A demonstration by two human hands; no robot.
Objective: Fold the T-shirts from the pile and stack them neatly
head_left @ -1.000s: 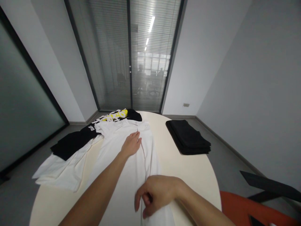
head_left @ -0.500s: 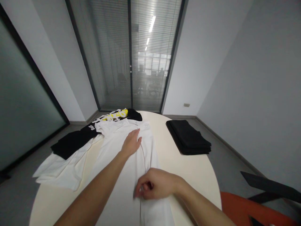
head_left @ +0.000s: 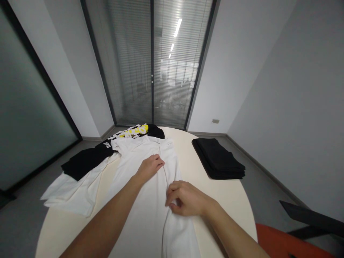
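A white shirt lies stretched lengthwise down the middle of a round cream table. My left hand rests on the shirt's upper part, fingers bent and pressed into the cloth. My right hand is closed in a pinch on a fold of the same white shirt, nearer to me and slightly to the right. A raised crease runs between the two hands.
A black garment with yellow and white print and another white garment lie at the table's left. A folded black pile sits at the right. An orange chair seat shows at lower right. Glass doors with blinds stand behind.
My right hand has moved up the shirt away from me, toward my left hand, pinching the cloth. My left hand's fingers have curled in and slid slightly nearer.
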